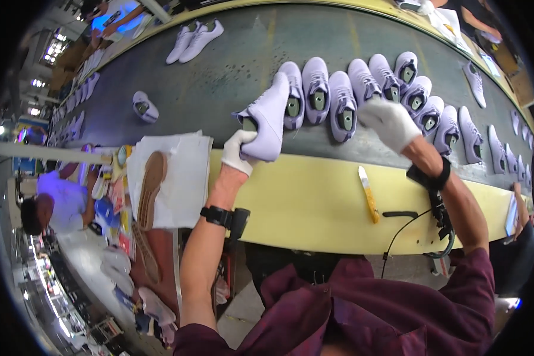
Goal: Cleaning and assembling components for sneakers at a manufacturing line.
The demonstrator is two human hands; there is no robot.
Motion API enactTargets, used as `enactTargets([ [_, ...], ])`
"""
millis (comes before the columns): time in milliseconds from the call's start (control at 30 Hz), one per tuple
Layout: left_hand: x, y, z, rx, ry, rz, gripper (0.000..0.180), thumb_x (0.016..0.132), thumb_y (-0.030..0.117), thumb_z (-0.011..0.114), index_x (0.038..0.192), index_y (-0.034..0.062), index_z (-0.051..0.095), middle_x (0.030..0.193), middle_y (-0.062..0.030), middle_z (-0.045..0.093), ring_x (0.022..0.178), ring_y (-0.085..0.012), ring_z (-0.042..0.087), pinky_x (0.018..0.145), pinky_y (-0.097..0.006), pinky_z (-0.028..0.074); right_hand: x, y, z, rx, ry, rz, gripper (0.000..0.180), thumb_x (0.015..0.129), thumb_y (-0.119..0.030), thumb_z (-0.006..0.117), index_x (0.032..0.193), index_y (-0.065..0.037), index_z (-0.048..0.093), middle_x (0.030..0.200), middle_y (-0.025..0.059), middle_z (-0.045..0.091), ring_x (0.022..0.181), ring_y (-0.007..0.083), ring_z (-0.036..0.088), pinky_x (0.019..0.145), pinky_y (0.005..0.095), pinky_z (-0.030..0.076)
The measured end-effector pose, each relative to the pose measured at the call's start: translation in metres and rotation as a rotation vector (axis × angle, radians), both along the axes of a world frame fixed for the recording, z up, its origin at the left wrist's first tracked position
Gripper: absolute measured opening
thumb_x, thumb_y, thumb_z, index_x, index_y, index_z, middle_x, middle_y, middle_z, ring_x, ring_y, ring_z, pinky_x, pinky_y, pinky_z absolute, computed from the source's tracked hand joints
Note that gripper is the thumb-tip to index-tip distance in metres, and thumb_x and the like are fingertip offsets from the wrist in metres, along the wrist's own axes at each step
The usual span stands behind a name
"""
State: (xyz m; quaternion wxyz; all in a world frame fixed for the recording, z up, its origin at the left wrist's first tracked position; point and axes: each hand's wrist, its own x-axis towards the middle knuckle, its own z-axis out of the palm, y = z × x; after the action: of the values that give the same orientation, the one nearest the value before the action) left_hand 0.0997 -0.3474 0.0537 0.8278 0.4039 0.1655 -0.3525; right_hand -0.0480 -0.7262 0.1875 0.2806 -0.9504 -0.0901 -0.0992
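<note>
My left hand (239, 151), in a white glove, grips a lavender sneaker (267, 118) by its heel, at the near edge of the grey belt (231, 71). The sneaker is tilted, toe up and away from me, its side turned toward me. My right hand (391, 123), also gloved in white, hovers by the row of sneakers, just right of one lavender sneaker (342, 107). Its fingers are blurred and bunched in outline, and no held thing shows. Other lavender sneakers (316, 89) stand close together beside the held one, several with dark green insoles.
A yellow ledge (302, 196) borders the belt, bearing a yellow-handled knife (369, 196) and a black cable. White paper (187, 178) and brown soles (152, 184) lie at left. A sneaker pair (196, 41) and a single sneaker (145, 107) sit farther off. Co-workers are around the belt.
</note>
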Motion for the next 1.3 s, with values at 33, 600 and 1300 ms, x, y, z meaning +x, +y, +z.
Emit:
enactTargets([
  [33, -0.023, 0.002, 0.013, -0.005, -0.012, -0.027, 0.055, 0.088, 0.024, 0.062, 0.132, -0.0088, 0.06, 0.121, -0.0227, 0.07, 0.114, -0.0373, 0.068, 0.103, -0.05, 0.053, -0.027, 0.011, -0.003, 0.046, 0.033, 0.021, 0.014, 0.093, -0.012, 0.067, 0.101, -0.004, 0.076, 0.094, 0.0163, 0.072, 0.091, 0.0376, 0.069, 0.081, 0.0451, 0.056],
  [600, -0.236, 0.039, 0.075, 0.212, -0.433, -0.156, 0.07, 0.08, 0.011, 0.07, 0.147, -0.0004, 0.053, 0.127, -0.0162, 0.067, 0.115, -0.0265, 0.068, 0.101, -0.038, 0.054, -0.24, 0.141, -0.052, 0.32, 0.34, 0.082, 0.013, 0.096, -0.017, 0.068, 0.099, -0.006, 0.074, 0.094, 0.0152, 0.072, 0.09, 0.0375, 0.069, 0.079, 0.0456, 0.057],
  [1300, -0.296, -0.021, 0.048, 1.394, -0.956, -0.402, 0.067, 0.089, 0.028, 0.074, 0.144, 0.0025, 0.047, 0.114, -0.0249, 0.066, 0.105, -0.0454, 0.068, 0.087, -0.055, 0.056, -0.1, 0.2, -0.021, -0.587, 0.323, 0.525, 0.019, 0.089, -0.013, 0.068, 0.104, -0.002, 0.065, 0.08, 0.019, 0.071, 0.072, 0.0382, 0.075, 0.058, 0.0492, 0.058],
])
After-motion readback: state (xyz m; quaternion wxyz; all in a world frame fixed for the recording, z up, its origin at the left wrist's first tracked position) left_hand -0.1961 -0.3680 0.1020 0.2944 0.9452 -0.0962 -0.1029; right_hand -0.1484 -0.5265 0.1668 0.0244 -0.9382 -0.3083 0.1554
